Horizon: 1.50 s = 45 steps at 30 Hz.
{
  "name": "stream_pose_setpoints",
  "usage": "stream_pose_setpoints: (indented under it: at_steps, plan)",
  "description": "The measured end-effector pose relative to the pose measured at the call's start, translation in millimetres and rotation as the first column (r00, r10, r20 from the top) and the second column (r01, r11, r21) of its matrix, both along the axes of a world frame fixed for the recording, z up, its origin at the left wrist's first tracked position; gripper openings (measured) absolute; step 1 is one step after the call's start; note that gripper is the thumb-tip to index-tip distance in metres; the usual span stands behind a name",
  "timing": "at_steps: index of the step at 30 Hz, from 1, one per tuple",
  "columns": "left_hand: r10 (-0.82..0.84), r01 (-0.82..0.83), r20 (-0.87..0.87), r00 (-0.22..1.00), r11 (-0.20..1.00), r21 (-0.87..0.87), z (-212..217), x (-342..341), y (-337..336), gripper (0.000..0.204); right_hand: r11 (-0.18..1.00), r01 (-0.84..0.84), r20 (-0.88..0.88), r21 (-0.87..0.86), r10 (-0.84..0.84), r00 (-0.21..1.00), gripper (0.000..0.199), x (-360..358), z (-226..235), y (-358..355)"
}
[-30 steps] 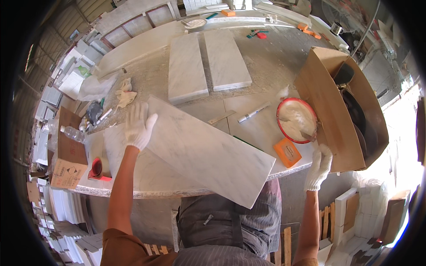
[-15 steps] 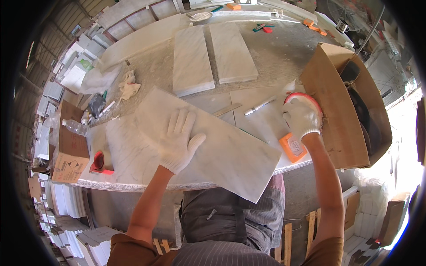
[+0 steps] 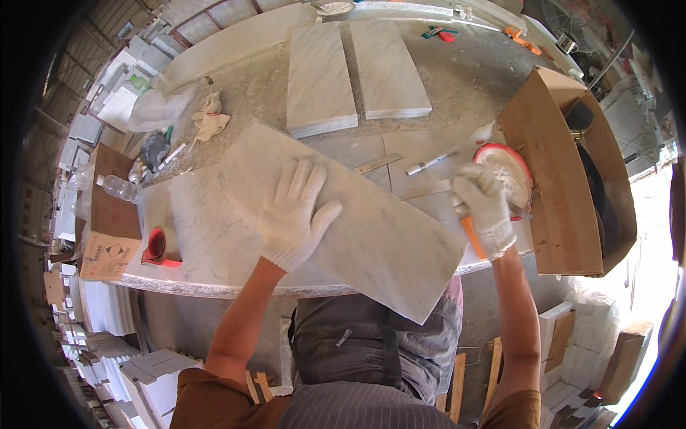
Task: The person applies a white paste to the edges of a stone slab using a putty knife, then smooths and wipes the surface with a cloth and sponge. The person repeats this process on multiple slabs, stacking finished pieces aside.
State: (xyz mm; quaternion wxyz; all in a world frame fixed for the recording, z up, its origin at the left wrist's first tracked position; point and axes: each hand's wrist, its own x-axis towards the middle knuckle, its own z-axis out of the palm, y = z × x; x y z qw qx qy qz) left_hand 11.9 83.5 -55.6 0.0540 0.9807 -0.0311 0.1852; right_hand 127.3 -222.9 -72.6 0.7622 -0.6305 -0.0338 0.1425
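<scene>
My left hand, in a white knitted glove, lies flat with fingers spread on a pale grey-veined marble slab. The slab sits diagonally, one corner jutting past the table's front edge. In the same kind of glove, my right hand is closed around a putty knife, whose metal blade points left above the slab's far edge. Another metal end pokes out on the hand's right side; whether it belongs to the same tool I cannot tell. Just behind the hand is a red-rimmed bowl of whitish paste. An orange item is partly hidden below it.
A marker and a flat metal strip lie beyond the slab. Two marble stacks stand farther back. An open cardboard box borders the right; a carton and tape dispenser are at left.
My right hand has drawn back left from the red-rimmed bowl, and the putty knife's blade now shows. My left hand stays flat on the slab. The whole view has shifted slightly.
</scene>
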Motion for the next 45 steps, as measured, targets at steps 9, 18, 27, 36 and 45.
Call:
stream_pose_setpoints:
  at_steps: [9,18,27,36,45]
  plan:
    - [0.013,-0.013,0.035,0.999,1.000,0.006,-6.9,1.6,2.6,0.058,0.872,-0.220,0.204,-0.437,0.334,0.920,0.013,1.1,-1.5,13.2]
    - [0.004,-0.006,0.058,0.998,1.000,0.029,-6.0,2.4,4.0,0.055,0.697,-0.305,0.329,-0.649,0.619,0.713,0.024,14.3,5.5,16.0]
    - [0.011,-0.012,0.064,0.998,1.000,0.014,-7.9,1.5,3.7,0.054,0.757,-0.217,0.415,-0.616,0.547,0.727,0.022,5.0,2.7,20.1]
    - [0.031,-0.028,0.046,0.998,0.998,-0.050,-5.9,2.0,0.7,0.053,0.706,-0.246,0.284,-0.665,0.543,0.791,0.022,4.5,10.0,28.5]
    - [0.071,-0.070,0.048,0.996,0.997,-0.029,-5.0,4.1,1.0,0.052,0.726,-0.230,0.338,-0.648,0.545,0.767,0.020,-2.7,7.7,17.3]
